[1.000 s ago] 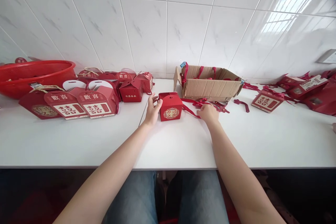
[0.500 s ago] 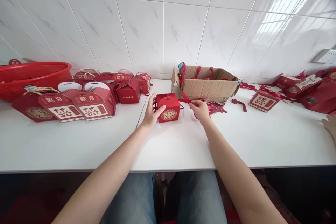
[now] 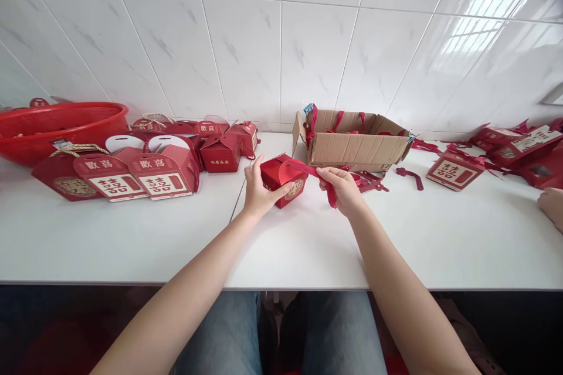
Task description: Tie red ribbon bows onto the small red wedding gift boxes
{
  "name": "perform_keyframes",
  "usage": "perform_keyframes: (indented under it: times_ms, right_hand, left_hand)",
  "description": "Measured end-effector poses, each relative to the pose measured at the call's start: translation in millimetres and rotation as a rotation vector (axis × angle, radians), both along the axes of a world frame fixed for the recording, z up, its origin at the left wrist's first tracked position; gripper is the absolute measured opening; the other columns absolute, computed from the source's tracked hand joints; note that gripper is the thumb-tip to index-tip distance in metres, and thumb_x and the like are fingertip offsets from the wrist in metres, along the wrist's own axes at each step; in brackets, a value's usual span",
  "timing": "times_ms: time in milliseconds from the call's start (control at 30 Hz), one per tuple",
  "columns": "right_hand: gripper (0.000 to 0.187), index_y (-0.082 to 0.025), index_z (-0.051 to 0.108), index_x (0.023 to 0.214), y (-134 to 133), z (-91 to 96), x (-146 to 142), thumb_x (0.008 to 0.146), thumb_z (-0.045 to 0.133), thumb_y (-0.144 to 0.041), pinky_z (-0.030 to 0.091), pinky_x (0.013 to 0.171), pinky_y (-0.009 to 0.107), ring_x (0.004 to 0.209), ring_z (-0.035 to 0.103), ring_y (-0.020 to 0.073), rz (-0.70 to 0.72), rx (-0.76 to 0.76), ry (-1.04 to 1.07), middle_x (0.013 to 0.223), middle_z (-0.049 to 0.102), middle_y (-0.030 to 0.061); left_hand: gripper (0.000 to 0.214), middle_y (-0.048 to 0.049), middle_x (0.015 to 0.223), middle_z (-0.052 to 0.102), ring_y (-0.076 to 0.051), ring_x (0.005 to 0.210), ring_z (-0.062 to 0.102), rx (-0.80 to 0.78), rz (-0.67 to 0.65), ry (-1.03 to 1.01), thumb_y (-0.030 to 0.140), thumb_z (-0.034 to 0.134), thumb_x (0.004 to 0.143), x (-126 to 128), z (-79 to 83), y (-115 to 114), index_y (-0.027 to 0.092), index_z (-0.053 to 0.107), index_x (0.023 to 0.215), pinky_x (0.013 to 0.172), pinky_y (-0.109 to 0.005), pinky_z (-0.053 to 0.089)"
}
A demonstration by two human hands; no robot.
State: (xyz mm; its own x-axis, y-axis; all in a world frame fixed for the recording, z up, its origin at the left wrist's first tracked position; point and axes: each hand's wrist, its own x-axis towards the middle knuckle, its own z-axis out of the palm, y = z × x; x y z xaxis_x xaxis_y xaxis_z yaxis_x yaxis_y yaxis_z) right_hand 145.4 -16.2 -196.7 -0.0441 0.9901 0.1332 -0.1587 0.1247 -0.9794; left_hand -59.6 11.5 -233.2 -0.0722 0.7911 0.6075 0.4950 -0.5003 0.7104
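A small red gift box (image 3: 294, 188) with gold lettering stands on the white table, turned at an angle. My left hand (image 3: 260, 190) grips it from the left, thumb across the front and fingers on the far side. Beside it, my right hand (image 3: 342, 188) pinches a red ribbon (image 3: 308, 169), which stretches leftward over the box's top while its loose end hangs below my fingers. Whether the ribbon is fastened to the box I cannot tell.
Behind stands a cardboard carton (image 3: 358, 149) with ribbons over its edge. Several red boxes (image 3: 165, 173) and a red plastic basket (image 3: 65, 129) are at left. At right lie a tied box (image 3: 455, 170), more boxes (image 3: 523, 143) and another person's hand (image 3: 550, 206).
The gift box has turned, so a corner now faces me. My right hand has raised the ribbon and drawn it over the box top. The view has shifted slightly left.
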Motion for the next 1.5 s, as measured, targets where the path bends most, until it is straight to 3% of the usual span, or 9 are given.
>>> perform_keyframes:
  times_ms: [133,667,1100,1300,1500]
  right_hand:
    - [0.024,-0.018,0.060,0.060,1,-0.7,2,0.070,0.070,-0.038,0.034,0.050,0.025,0.053,0.042,0.0105,-0.010,0.005,0.053,0.053,0.047,-0.0017]
    - [0.027,-0.018,0.049,0.050,4,-2.5,3,0.071,0.064,-0.023,0.031,0.052,0.026,0.051,0.040,0.0101,-0.058,0.060,0.156,0.049,0.042,-0.0026]
    - [0.029,-0.019,0.049,0.053,-1,-0.5,-1,0.072,0.066,-0.032,0.029,0.050,0.026,0.051,0.041,0.0101,-0.112,0.046,0.010,0.051,0.047,-0.0022]
    - [0.037,-0.020,0.047,0.054,-4,1.3,-5,0.071,0.070,-0.044,0.024,0.045,0.026,0.047,0.036,0.0088,-0.111,0.034,-0.043,0.052,0.047,-0.0030]
    - [0.039,-0.020,0.049,0.055,-4,-0.1,-8,0.071,0.070,-0.048,0.025,0.047,0.025,0.048,0.037,0.0085,-0.122,0.057,-0.117,0.052,0.047,-0.0035]
  left_hand:
    - [0.099,-0.0143,0.127,0.035,-0.033,0.126,0.036,0.006,-0.007,0.014,0.051,0.080,0.054,1,-0.6,-1,0.022,0.030,0.135,0.101,-0.049,0.036]
    - [0.099,-0.0150,0.126,0.036,-0.033,0.125,0.036,0.082,-0.018,0.019,0.054,0.079,0.053,1,-2.5,0,0.020,0.030,0.131,0.100,-0.047,0.037]
    - [0.103,-0.0164,0.131,0.031,-0.033,0.129,0.033,-0.008,-0.067,0.005,0.054,0.079,0.054,2,-2.4,-2,0.021,0.024,0.135,0.104,-0.049,0.033]
    - [0.102,-0.0148,0.129,0.033,-0.033,0.124,0.038,0.028,-0.083,0.050,0.055,0.078,0.057,2,-3.3,-3,0.024,0.024,0.138,0.101,-0.049,0.036]
    - [0.083,-0.0134,0.129,0.031,-0.032,0.130,0.033,0.080,-0.086,0.199,0.057,0.071,0.065,1,-1.9,-4,0.026,0.038,0.135,0.101,-0.048,0.038]
